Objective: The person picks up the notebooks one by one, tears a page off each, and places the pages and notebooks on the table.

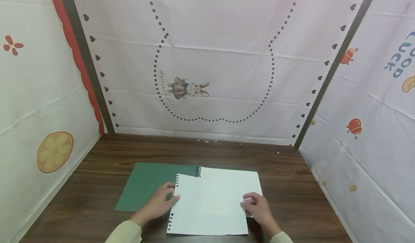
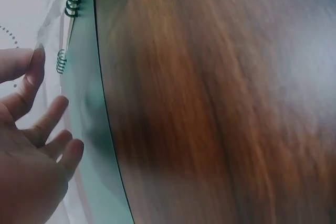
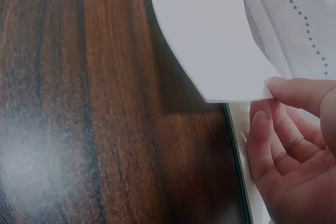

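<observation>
A loose sheet of lined paper (image 1: pixel 207 207) with torn binding holes down its left side is held above an open spiral notebook (image 1: pixel 228 173). My left hand (image 1: pixel 159 201) pinches the sheet's left edge between thumb and forefinger, its other fingers spread. At the opposite edge, my right hand (image 1: pixel 258 207) grips the paper between thumb and fingers; the right wrist view shows the sheet (image 3: pixel 205 35) bending there. Left of the green coil (image 1: pixel 199 171) lies the notebook's green cover (image 1: pixel 152 181). The sheet hides much of the notebook's lined page.
The notebook lies on a dark wood-grain table (image 1: pixel 107 163). Small white paper scraps (image 1: pixel 206 141) are scattered near its back edge. Printed cloth walls (image 1: pixel 214 70) enclose the table at the back and both sides.
</observation>
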Motion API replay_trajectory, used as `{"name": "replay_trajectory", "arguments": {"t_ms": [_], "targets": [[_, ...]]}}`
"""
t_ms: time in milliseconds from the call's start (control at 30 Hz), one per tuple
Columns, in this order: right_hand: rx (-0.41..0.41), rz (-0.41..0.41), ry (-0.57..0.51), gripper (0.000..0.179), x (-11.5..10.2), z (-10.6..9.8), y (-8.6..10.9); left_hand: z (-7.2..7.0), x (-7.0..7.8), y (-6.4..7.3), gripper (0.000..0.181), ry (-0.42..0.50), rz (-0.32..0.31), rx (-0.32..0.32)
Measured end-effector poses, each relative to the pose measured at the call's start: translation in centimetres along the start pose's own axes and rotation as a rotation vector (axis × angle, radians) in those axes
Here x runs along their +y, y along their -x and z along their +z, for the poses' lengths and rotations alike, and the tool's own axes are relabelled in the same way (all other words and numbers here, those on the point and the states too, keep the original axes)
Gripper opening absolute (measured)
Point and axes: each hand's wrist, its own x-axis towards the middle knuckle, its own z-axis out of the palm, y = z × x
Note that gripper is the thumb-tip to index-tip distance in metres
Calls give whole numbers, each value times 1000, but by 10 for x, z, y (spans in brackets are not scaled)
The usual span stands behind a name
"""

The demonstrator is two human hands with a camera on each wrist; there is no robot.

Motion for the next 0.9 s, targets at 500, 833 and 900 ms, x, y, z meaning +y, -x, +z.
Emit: {"name": "replay_trajectory", "arguments": {"t_ms": [500,833,900], "targets": [[-40,-99,113,28,-7,14,1,-8,-14,-2,30,-207,-43,123],[-38,-116,175,26,-7,22,0,-9,-18,0,31,-293,-14,145],[-34,-112,192,26,-8,22,1,-8,-19,0,31,-315,-8,153]]}}
